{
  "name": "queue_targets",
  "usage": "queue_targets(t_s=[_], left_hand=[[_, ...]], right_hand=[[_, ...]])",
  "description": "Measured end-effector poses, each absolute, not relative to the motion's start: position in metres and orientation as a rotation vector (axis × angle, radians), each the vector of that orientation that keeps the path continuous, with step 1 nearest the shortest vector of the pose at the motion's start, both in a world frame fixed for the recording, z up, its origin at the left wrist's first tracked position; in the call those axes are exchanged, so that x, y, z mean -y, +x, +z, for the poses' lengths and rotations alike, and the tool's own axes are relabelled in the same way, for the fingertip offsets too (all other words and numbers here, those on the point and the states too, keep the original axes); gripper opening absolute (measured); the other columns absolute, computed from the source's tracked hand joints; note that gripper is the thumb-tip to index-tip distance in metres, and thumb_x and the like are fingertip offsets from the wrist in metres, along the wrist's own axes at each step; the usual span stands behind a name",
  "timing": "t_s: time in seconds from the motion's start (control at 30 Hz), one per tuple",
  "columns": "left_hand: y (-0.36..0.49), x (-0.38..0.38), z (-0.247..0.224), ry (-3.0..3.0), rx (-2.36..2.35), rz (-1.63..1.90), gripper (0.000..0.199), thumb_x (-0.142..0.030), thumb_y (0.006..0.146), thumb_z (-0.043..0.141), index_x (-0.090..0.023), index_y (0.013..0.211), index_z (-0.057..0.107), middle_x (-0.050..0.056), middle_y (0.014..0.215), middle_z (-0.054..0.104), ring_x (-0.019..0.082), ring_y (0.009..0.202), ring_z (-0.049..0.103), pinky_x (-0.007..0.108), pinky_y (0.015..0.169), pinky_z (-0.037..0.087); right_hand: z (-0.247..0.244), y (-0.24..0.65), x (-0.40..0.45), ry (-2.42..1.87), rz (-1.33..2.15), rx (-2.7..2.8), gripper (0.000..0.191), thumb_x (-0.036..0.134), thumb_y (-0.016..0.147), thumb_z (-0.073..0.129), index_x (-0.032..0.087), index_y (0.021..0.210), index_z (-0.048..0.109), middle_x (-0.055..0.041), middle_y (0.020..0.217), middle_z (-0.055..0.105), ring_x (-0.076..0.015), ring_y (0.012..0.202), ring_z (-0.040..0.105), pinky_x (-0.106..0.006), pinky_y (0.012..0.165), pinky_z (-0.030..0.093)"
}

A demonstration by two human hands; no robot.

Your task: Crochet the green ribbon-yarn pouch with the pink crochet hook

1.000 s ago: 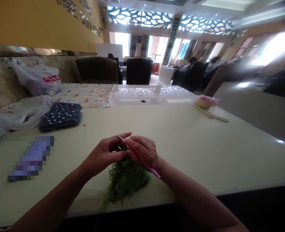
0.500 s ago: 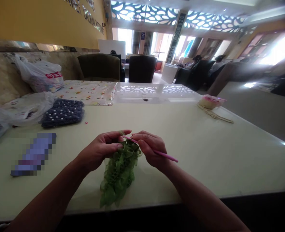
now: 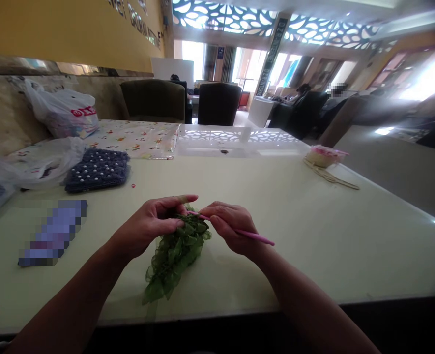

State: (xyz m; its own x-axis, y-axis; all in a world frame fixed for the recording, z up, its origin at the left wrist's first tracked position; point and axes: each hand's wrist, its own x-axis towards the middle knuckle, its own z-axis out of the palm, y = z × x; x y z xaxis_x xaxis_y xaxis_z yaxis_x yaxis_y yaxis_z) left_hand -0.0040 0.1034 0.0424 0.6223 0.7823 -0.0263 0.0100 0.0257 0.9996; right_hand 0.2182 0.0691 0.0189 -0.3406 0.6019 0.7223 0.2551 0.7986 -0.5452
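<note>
A ruffled green crochet piece (image 3: 178, 253) of sheer ribbon hangs over the front of the table. My left hand (image 3: 151, 226) pinches its top edge between thumb and fingers, with the index finger stretched out and a strand of the ribbon over it. In my right hand (image 3: 234, 226) is a pink crochet hook (image 3: 256, 237), gripped like a pen. The hook's tip reaches the top of the green piece beside my left fingertips; the loop there is too small to make out.
On the pale table (image 3: 313, 246), a pixelated blue item (image 3: 53, 233) and a dark blue beaded piece (image 3: 98, 169) lie left. Plastic bags (image 3: 68, 115) stand behind. A small red ring (image 3: 133, 186) lies mid-table. A pink-topped bundle (image 3: 325, 155) with cord sits right. Chairs and people are beyond.
The hook's tip has dipped slightly into the top of the green piece. The piece's lower end has swung left and up a little. Both hands keep their hold.
</note>
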Motion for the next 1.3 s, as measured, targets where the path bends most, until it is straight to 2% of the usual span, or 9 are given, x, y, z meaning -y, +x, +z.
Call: queue_targets(t_s=[0.17, 0.33, 0.5, 0.57, 0.7, 0.77, 0.97, 1.17, 1.3], left_hand=[[-0.005, -0.103, 0.044, 1.482, -0.710, 0.650, 0.054, -0.017, 0.078, 0.069, -0.034, 0.129, 0.062, -0.001, 0.089, 0.053, 0.009, 0.077, 0.052, 0.015, 0.062, 0.042], [-0.009, -0.104, 0.045, 1.521, -0.729, 0.583, 0.050, -0.017, 0.078, 0.070, -0.031, 0.126, 0.065, 0.000, 0.087, 0.057, 0.010, 0.075, 0.053, 0.017, 0.061, 0.043], [-0.008, -0.102, 0.047, 1.577, -0.771, 0.575, 0.046, -0.021, 0.079, 0.067, -0.030, 0.124, 0.066, 0.000, 0.084, 0.058, 0.011, 0.071, 0.053, 0.018, 0.057, 0.042], [-0.006, -0.099, 0.048, 1.644, -0.836, 0.606, 0.036, -0.021, 0.079, 0.066, -0.026, 0.115, 0.071, 0.001, 0.087, 0.061, 0.013, 0.073, 0.056, 0.020, 0.059, 0.044], [0.003, -0.092, 0.050, 1.846, -0.961, 0.741, 0.006, -0.020, 0.078, 0.065, -0.018, 0.080, 0.070, 0.006, 0.112, 0.067, 0.022, 0.100, 0.061, 0.026, 0.081, 0.049], [0.007, -0.091, 0.048, 1.951, -1.002, 0.813, 0.008, -0.019, 0.078, 0.063, -0.018, 0.082, 0.070, 0.006, 0.117, 0.067, 0.022, 0.104, 0.061, 0.028, 0.087, 0.048], [0.016, -0.096, 0.032, 2.146, -1.126, 1.017, 0.037, -0.018, 0.081, 0.058, -0.019, 0.117, 0.068, 0.003, 0.093, 0.068, 0.017, 0.085, 0.062, 0.028, 0.080, 0.048], [0.024, -0.097, 0.021, 2.131, -1.140, 1.103, 0.010, -0.019, 0.079, 0.061, -0.018, 0.084, 0.069, 0.006, 0.115, 0.069, 0.018, 0.092, 0.065, 0.028, 0.085, 0.048], [0.026, -0.093, 0.022, 1.999, -1.162, 1.088, 0.005, -0.023, 0.078, 0.065, -0.018, 0.079, 0.067, 0.006, 0.123, 0.067, 0.020, 0.095, 0.064, 0.029, 0.085, 0.048]], right_hand=[[0.015, 0.213, -0.066, -0.637, 0.227, 1.936, 0.019, 0.016, 0.095, 0.047, 0.016, 0.101, 0.064, -0.0063, 0.087, 0.069, -0.0134, 0.080, 0.066, -0.025, 0.071, 0.052], [0.019, 0.216, -0.066, -0.602, 0.428, 1.949, 0.018, 0.018, 0.096, 0.048, 0.015, 0.096, 0.066, -0.0046, 0.083, 0.068, -0.0109, 0.072, 0.063, -0.023, 0.067, 0.051], [0.028, 0.225, -0.067, -0.574, 0.529, 2.102, 0.020, 0.019, 0.097, 0.047, 0.014, 0.098, 0.066, -0.0066, 0.086, 0.068, -0.0116, 0.077, 0.063, -0.023, 0.070, 0.051], [0.030, 0.226, -0.068, -0.582, 0.493, 2.153, 0.020, 0.019, 0.097, 0.046, 0.013, 0.098, 0.065, -0.0070, 0.087, 0.067, -0.0116, 0.077, 0.062, -0.023, 0.071, 0.051], [0.027, 0.225, -0.068, -0.695, 0.308, 2.224, 0.021, 0.020, 0.099, 0.043, 0.014, 0.096, 0.063, -0.0064, 0.088, 0.066, -0.0114, 0.076, 0.061, -0.023, 0.069, 0.048], [0.024, 0.222, -0.069, -0.754, 0.165, 2.260, 0.021, 0.020, 0.099, 0.042, 0.015, 0.094, 0.061, -0.0047, 0.084, 0.066, -0.0106, 0.071, 0.059, -0.022, 0.065, 0.046], [0.006, 0.202, -0.071, -0.904, -0.439, 2.196, 0.020, 0.015, 0.095, 0.044, 0.016, 0.081, 0.058, -0.0008, 0.067, 0.059, -0.0117, 0.059, 0.047, -0.025, 0.059, 0.038], [-0.015, 0.188, -0.072, -1.029, -0.716, 2.081, 0.020, 0.016, 0.094, 0.049, 0.018, 0.074, 0.052, -0.0009, 0.069, 0.055, -0.0143, 0.064, 0.046, -0.029, 0.067, 0.037], [-0.020, 0.187, -0.072, -1.060, -0.781, 2.037, 0.016, 0.016, 0.094, 0.049, 0.018, 0.079, 0.053, -0.0015, 0.070, 0.053, -0.0157, 0.065, 0.045, -0.032, 0.067, 0.035]])
